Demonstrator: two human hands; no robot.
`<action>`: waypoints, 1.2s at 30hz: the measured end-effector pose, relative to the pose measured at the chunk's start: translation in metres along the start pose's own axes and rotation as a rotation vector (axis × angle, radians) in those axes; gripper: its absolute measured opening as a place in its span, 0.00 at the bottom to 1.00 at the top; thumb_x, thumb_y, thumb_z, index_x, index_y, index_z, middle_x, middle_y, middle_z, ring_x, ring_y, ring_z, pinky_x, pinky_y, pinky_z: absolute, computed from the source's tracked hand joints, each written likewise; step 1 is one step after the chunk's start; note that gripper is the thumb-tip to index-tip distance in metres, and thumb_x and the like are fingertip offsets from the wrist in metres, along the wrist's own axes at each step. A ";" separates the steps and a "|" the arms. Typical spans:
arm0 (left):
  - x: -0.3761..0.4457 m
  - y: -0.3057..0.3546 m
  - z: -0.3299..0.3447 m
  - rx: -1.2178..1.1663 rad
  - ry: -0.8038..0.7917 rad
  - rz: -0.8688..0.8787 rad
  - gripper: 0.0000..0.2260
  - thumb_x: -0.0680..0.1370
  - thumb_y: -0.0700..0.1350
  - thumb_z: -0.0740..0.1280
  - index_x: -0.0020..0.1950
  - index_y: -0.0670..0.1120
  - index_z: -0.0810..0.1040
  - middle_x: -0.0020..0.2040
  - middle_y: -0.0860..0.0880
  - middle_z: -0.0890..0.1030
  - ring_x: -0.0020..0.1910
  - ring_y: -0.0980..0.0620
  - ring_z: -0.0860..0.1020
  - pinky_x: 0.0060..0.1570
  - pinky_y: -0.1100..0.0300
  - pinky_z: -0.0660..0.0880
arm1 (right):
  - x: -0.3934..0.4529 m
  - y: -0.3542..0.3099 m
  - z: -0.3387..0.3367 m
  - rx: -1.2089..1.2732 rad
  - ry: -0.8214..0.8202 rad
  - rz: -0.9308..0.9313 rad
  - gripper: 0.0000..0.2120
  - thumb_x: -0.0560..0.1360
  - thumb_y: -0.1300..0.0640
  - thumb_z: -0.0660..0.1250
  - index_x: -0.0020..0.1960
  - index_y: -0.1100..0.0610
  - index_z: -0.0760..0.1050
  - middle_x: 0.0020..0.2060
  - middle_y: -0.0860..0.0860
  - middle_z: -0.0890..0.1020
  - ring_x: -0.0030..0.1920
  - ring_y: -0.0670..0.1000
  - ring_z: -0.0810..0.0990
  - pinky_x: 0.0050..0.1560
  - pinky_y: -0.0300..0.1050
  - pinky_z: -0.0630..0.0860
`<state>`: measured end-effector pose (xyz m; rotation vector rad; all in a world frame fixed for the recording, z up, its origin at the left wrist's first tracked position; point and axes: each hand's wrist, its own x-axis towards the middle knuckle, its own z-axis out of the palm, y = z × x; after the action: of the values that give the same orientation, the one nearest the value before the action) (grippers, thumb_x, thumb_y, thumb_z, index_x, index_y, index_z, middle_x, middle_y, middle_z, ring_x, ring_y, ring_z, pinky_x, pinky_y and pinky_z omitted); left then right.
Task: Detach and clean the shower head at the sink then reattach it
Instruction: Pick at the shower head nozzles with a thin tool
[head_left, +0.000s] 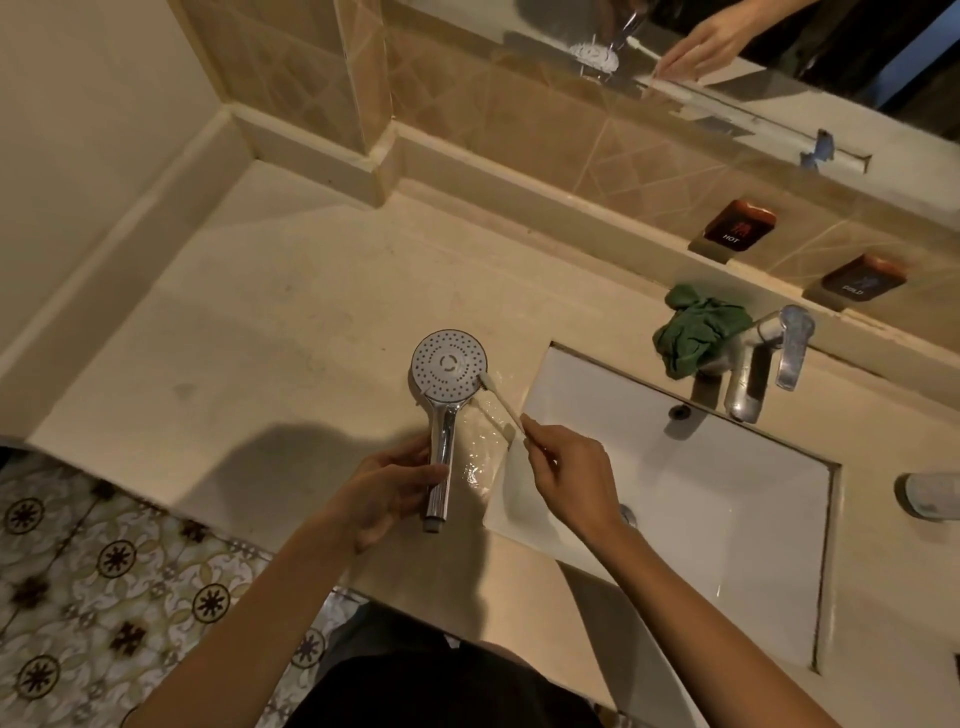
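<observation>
Head view: scrubbing the detached shower head beside the sink.
The left hand (395, 486) curls round the chrome handle, steadying the shower head (448, 364) face-up on the wet counter (260, 312), presumably to expose its nozzles. The right hand (566, 473) pinches a toothbrush (501, 402), bristles at the faceplate's rim, just beside the sink (675, 467).

We see a shower head (449, 364) with a pale grey face dotted in rings of dark holes and a shiny chrome handle, a cream-white toothbrush (501, 402), a beige tabletop (291, 312), a white sink (727, 509), a chrome tap (769, 358), a crumpled green cloth (696, 332), tan wall tiles (519, 119) crossed by diagonal lines, and a floor (104, 571) patterned in cream with dark flower medallions
</observation>
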<state>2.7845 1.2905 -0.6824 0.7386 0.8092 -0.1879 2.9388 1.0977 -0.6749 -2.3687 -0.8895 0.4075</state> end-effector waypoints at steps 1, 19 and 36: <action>0.000 -0.001 0.003 0.001 -0.003 -0.004 0.23 0.69 0.34 0.75 0.63 0.46 0.83 0.56 0.44 0.86 0.48 0.46 0.86 0.43 0.54 0.83 | 0.000 0.001 -0.004 -0.056 -0.030 -0.042 0.16 0.82 0.60 0.65 0.69 0.53 0.80 0.52 0.52 0.88 0.48 0.56 0.85 0.44 0.50 0.82; -0.001 -0.016 0.033 0.045 0.010 -0.059 0.24 0.68 0.34 0.75 0.61 0.51 0.84 0.56 0.38 0.85 0.54 0.41 0.85 0.46 0.50 0.83 | 0.007 0.036 -0.047 -0.302 0.047 -0.121 0.19 0.78 0.67 0.71 0.68 0.55 0.80 0.53 0.55 0.85 0.48 0.60 0.82 0.33 0.55 0.81; -0.010 -0.016 0.065 0.040 0.062 -0.059 0.25 0.67 0.32 0.73 0.63 0.46 0.81 0.57 0.40 0.85 0.55 0.41 0.83 0.56 0.45 0.80 | 0.007 0.037 -0.062 -0.343 -0.040 -0.128 0.22 0.78 0.68 0.68 0.70 0.53 0.79 0.55 0.54 0.86 0.49 0.60 0.82 0.36 0.48 0.78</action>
<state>2.8096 1.2345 -0.6541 0.7618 0.8888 -0.2363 2.9908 1.0541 -0.6488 -2.5973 -1.2042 0.2688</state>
